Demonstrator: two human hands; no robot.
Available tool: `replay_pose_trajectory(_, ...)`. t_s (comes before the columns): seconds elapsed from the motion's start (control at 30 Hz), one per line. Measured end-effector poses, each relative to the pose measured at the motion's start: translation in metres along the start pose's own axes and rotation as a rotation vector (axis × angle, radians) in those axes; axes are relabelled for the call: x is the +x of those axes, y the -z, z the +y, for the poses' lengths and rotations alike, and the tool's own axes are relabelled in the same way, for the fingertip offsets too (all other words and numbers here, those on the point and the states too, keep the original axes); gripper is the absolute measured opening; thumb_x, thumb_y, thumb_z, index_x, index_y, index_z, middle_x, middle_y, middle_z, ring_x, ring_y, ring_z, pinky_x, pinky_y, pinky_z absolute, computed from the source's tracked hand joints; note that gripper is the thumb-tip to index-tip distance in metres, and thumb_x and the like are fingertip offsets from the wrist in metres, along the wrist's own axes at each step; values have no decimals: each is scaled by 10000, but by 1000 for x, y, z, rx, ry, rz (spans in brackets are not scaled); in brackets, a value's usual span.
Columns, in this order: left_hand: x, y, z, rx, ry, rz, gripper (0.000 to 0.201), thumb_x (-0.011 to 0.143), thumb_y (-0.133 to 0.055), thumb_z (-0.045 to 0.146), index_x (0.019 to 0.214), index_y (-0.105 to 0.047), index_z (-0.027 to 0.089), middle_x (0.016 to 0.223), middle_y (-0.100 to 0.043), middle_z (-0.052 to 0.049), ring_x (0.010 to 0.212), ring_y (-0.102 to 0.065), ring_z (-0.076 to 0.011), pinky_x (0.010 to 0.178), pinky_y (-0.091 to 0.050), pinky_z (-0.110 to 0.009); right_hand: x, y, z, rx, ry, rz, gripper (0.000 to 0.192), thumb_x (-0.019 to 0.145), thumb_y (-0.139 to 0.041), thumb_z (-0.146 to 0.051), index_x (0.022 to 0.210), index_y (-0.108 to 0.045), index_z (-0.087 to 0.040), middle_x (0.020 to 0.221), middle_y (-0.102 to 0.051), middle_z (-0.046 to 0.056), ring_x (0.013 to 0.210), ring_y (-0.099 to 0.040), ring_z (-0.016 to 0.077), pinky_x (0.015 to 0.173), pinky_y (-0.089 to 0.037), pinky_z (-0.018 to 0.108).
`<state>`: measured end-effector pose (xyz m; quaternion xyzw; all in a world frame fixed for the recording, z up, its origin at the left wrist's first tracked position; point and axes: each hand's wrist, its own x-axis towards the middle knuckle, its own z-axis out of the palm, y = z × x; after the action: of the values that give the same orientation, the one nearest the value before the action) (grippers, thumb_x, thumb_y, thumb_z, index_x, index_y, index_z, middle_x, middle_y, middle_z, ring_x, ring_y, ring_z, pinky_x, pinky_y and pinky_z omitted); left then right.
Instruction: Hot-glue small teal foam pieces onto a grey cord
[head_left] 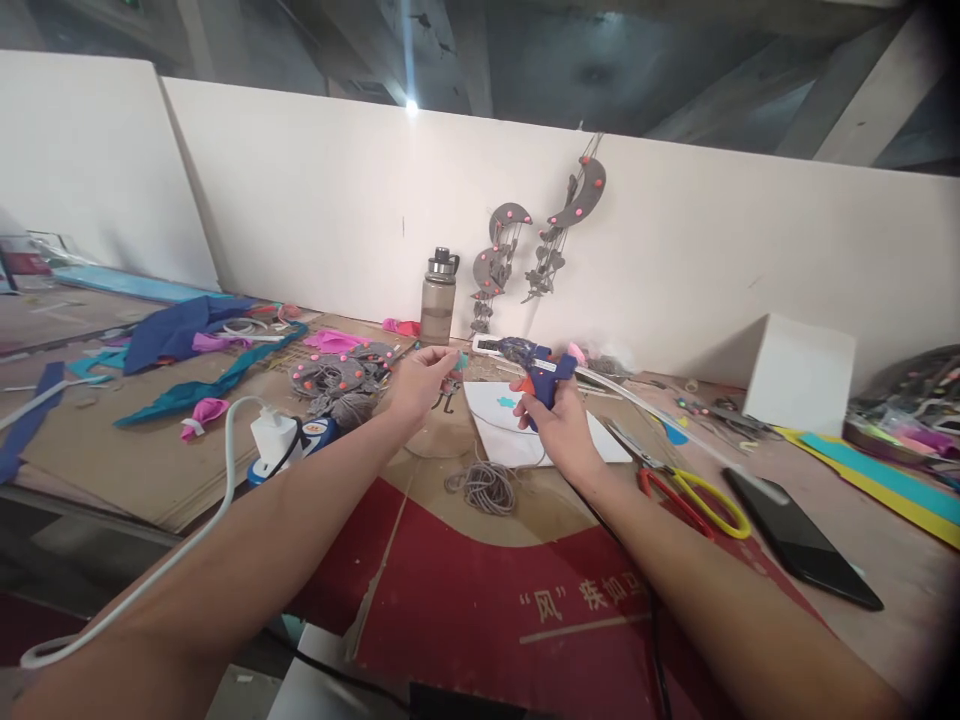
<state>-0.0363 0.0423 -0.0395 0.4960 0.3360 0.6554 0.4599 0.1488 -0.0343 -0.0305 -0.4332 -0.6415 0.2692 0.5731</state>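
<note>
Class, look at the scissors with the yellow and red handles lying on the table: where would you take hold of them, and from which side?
Probably best by the handle loops of the scissors, coming from above on the near side. They lie flat on the cardboard with the loops pointing toward the person and the blades pointing away, toward the white sheet. The right hand, busy holding the glue gun, is nearest.

The red cardboard (525,590) has white Chinese words on it. They start with "风" in quote marks. The rest is too blurry to read.
</note>
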Motion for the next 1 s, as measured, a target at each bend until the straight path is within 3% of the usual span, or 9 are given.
replay_pose_trajectory(0.2, -4, -6, 3, -132, 49, -64, 224, 657, -729, 327, 766, -657, 145, 712, -627, -20, 591, -585, -100, 483, -379, -203, -9, -3, -3, -252, 112, -28, 188, 863, -476, -312, 1000, -472, -183, 915, -604, 66, 673, -551, 142, 634, -483, 309)
replay_pose_trajectory(0.37, -8, -8, 10, -180, 67, -101, 225, 649, -739, 315, 759, -647, 143, 710, -616, -15, 609, -580, -99, 511, -396, -209, -10, -4, 0, -357, 85, -37, 211, 879, -458, -334, 1026, -458, -182, 946, -618, 104, 752, -575, 190, 670, -476, 340)
replay_pose_trajectory(1.0, -10, -9, 5, 80, -108, -70, 206, 722, -670, 366, 769, -660, 166, 694, -640, -26, 572, -589, -115, 473, -435, -217, -14, -8, -4, -458, 77, -23, 268, 877, -453, -385, 1020, -466, -159, 983, -628, 158, 859, -592, 248, 761, -464, 389)
